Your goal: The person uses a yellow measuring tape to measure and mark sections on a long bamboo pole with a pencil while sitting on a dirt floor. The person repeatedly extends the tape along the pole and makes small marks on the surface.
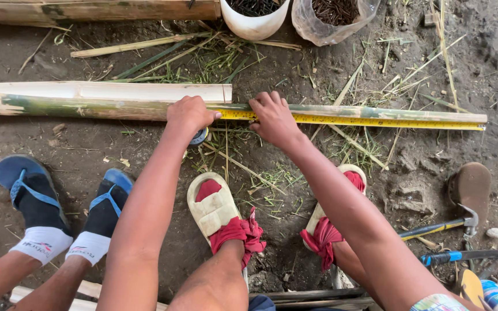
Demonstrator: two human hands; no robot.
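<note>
Now: left hand (188, 115) clenches tape case on bamboo (87, 106); right hand (273, 118) presses tape (376, 120) flat. Keep it taut, aligned along the edge.

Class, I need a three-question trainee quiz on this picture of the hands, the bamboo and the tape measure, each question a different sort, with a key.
1. True or false: the yellow tape measure lies stretched along the green split bamboo pole.
2. Which hand grips the tape's round case: A left hand, B right hand?
3. Fill in: the claw hammer lies on the ground to the person's ____.

Key: 1 true; 2 A; 3 right.
</note>
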